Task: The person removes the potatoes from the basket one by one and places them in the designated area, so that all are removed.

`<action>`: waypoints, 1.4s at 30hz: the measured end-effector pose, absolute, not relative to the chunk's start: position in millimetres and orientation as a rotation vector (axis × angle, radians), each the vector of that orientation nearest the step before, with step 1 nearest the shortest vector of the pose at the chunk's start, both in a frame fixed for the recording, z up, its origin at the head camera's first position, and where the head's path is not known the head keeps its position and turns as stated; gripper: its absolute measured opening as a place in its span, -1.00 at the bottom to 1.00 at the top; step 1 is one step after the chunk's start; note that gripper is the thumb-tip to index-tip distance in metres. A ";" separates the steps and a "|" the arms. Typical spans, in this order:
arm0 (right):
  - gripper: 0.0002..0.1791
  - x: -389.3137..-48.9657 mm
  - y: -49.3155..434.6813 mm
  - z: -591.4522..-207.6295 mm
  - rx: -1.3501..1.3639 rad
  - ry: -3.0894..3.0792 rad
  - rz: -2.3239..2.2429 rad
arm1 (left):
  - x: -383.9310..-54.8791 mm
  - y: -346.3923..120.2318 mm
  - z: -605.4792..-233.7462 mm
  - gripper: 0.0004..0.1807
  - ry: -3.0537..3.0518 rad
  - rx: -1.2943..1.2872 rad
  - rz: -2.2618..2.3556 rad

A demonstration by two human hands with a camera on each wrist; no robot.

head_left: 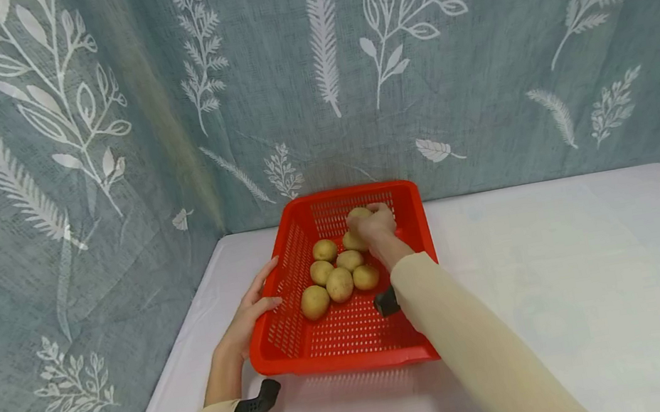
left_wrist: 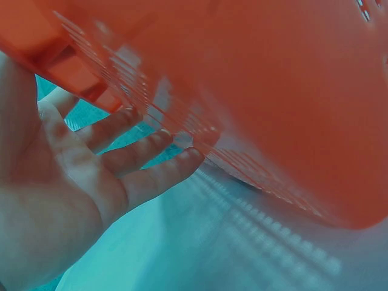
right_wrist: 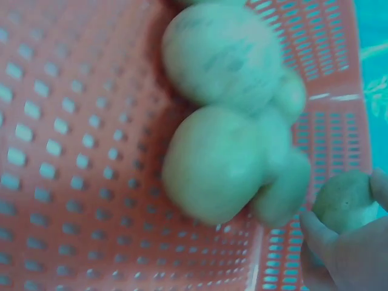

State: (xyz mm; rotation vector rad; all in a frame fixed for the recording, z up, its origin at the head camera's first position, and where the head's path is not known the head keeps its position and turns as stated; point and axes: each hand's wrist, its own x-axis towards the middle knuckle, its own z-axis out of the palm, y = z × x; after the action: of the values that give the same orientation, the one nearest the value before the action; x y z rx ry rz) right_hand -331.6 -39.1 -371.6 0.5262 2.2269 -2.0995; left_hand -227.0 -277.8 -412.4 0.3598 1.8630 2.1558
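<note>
Several yellow-brown potatoes [head_left: 339, 284] lie grouped in the middle and far part of a red plastic basket [head_left: 348, 360] with slotted walls. My right hand [head_left: 375, 224] reaches over the basket's right side and holds one potato [right_wrist: 345, 201] near the far wall, thumb and fingers around it. Close below it in the head view is another potato [head_left: 353, 241]. At the basket's left side, my left hand [head_left: 251, 312] holds the rim, its thumb over the edge. The left wrist view shows the fingers [left_wrist: 160, 176] stretched along the outside of the slotted wall.
The basket stands on a table with a white cloth [head_left: 576, 289], near its far edge. A grey-blue curtain with white leaf patterns [head_left: 294, 60] hangs behind the table and along its left side. Black wrist devices [head_left: 259, 401] sit at both sleeves.
</note>
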 end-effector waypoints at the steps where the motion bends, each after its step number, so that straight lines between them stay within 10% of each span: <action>1: -0.42 -331.1 -39.5 -371.8 0.518 2.200 -2.106 | -226.5 -277.6 -413.9 -0.22 1.870 0.356 2.153; 42: -0.31 -327.6 60.4 -310.4 0.091 1.656 -2.414 | -225.1 -278.0 -411.1 -0.26 1.872 0.347 2.158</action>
State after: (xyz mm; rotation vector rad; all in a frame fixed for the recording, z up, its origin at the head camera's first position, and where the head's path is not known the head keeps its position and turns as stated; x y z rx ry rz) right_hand -327.6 60.4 -310.4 0.0911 1.6563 -2.4138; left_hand -225.1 -278.0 -411.1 0.3473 1.8723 2.1580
